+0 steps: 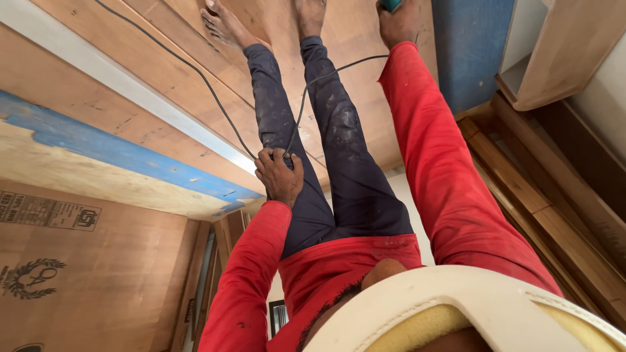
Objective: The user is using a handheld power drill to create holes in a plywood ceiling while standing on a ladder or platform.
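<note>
My left hand (279, 176) is closed around a thin black cable (195, 72) in front of my thighs. One run of the cable goes up to the left across the plywood boards (163, 72). Another arcs right toward my right hand (396, 23). My right hand is stretched far forward at the top edge, gripping a teal tool (391, 4) that is mostly cut off by the frame. Both arms are in red sleeves. My bare feet (225, 26) stand on the plywood.
A blue-edged board (117, 153) and a pale metal strip (130, 91) lie at the left, above a stamped plywood sheet (91, 274). A blue panel (469, 45) and stacked wooden planks (554, 215) are at the right. A pale cabinet piece (561, 52) sits top right.
</note>
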